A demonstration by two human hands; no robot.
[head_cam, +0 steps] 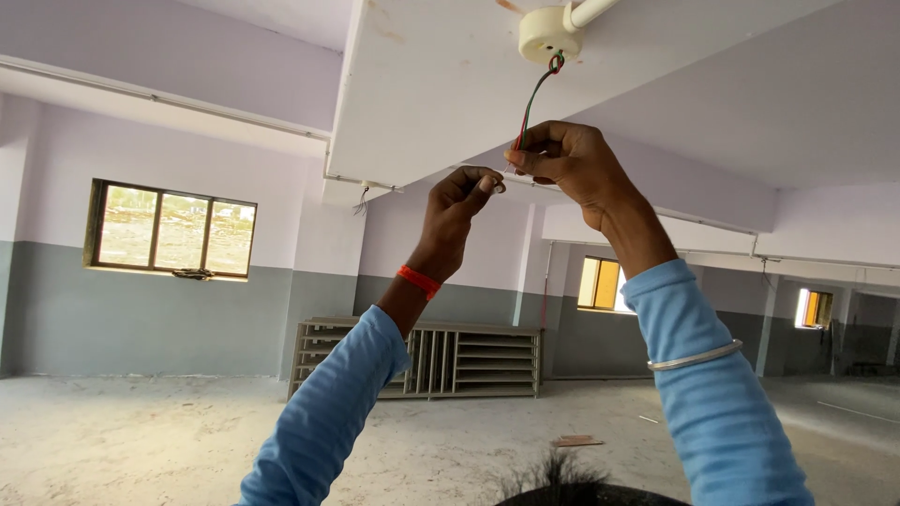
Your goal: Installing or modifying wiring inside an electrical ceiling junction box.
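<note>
Pinching the wires [531, 103] below the ceiling box [549, 32], the right hand [567, 161] should be kept steady while the bare end is gripped by the left hand [459, 201].

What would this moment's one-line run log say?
left hand: pinching wire end | right hand: gripping wires | source: ceiling box
</note>
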